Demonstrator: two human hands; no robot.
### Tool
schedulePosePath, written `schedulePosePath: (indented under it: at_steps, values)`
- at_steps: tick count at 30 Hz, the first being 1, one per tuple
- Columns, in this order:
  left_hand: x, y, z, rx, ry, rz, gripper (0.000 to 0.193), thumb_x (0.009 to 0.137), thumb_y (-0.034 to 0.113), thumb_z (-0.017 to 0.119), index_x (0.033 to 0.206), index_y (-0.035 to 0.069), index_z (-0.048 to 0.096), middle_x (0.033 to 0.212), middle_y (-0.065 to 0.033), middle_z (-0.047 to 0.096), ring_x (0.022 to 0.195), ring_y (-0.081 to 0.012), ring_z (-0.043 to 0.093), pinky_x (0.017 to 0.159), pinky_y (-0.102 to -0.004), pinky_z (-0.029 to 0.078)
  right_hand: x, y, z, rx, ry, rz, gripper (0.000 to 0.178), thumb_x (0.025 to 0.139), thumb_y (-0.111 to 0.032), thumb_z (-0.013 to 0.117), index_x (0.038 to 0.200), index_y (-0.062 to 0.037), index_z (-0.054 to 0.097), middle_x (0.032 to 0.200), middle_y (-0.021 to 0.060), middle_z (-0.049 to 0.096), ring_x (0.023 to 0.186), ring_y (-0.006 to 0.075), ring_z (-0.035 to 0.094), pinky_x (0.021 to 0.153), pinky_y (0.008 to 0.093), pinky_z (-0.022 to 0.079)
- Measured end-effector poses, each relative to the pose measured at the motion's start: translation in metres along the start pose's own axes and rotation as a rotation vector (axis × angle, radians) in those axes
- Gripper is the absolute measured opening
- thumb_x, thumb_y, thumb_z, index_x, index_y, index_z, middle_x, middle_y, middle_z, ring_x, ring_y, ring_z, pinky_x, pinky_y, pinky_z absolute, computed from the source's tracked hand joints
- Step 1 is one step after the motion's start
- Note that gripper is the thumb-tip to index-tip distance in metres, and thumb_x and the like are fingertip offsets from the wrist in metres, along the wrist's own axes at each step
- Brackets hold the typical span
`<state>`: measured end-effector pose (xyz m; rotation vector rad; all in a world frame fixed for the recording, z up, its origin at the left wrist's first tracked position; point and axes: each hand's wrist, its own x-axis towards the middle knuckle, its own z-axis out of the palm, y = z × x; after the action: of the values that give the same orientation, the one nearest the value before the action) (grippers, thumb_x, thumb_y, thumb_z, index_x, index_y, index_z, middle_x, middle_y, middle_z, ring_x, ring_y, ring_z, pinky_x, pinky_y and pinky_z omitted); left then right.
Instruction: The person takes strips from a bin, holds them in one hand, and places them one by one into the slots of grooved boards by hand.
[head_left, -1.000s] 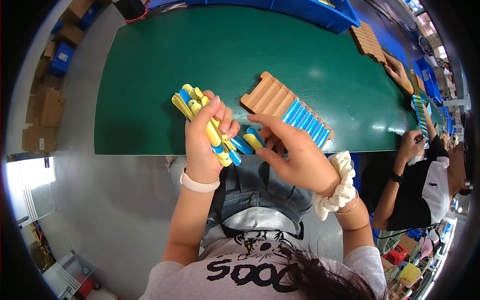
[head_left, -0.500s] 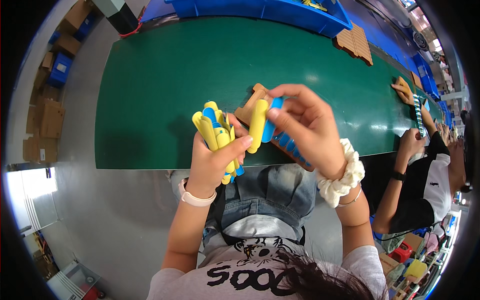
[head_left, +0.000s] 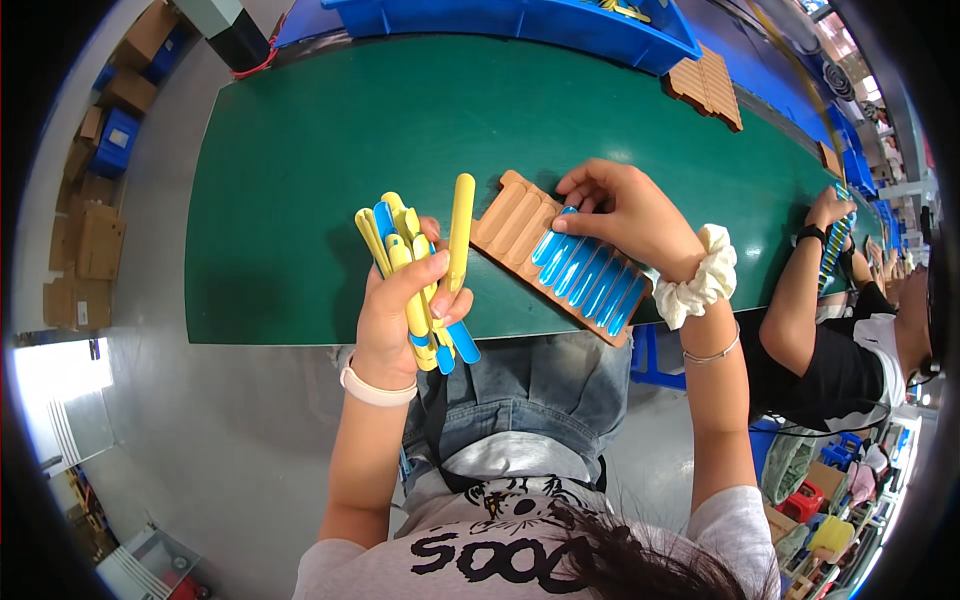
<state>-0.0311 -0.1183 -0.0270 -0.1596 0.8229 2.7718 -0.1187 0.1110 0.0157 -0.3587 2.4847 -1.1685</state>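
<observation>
Blue strip (head_left: 547,246) moved onto tray (head_left: 517,214), right hand (head_left: 622,208) pinching it; left hand (head_left: 392,312) clutches bundle (head_left: 400,258).

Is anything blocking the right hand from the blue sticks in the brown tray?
Nothing visible: the right hand has its fingers at the upper end of the leftmost blue stick in the brown tray.

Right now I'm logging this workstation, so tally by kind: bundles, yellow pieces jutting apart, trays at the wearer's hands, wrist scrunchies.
Mixed bundle, left hand: 1
Yellow piece, jutting apart: 1
Brown tray, under right hand: 1
Cream scrunchie: 1
Total: 4
</observation>
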Motion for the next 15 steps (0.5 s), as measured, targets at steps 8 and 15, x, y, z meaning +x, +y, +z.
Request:
schedulePosePath:
  at_steps: [8,15]
  values:
    - [-0.001,0.001,-0.003,-0.005,-0.005,-0.075,0.021,0.084,0.004,0.055,0.104,0.008,0.046,0.066,-0.0023,0.045,0.047,-0.0084,0.042,0.042,-0.0231,0.035,-0.002,-0.022,0.003,-0.143,0.070,-0.314,0.032,0.076,-0.018,0.073,0.102,-0.0023,0.062,0.100,0.0115,0.062,0.089,0.0214,0.060,0.077,0.0311,0.049]
    - [-0.003,0.003,-0.001,-0.002,-0.058,-0.106,0.022,0.085,0.004,0.054,0.104,0.007,0.045,0.065,-0.0042,0.047,0.047,-0.0086,0.042,0.043,-0.0242,0.035,0.008,-0.024,0.025,0.429,-0.282,-0.540,0.018,0.084,-0.009,0.068,0.100,-0.0031,0.064,0.096,0.0043,0.065,0.085,0.0105,0.062,0.071,0.0241,0.050]
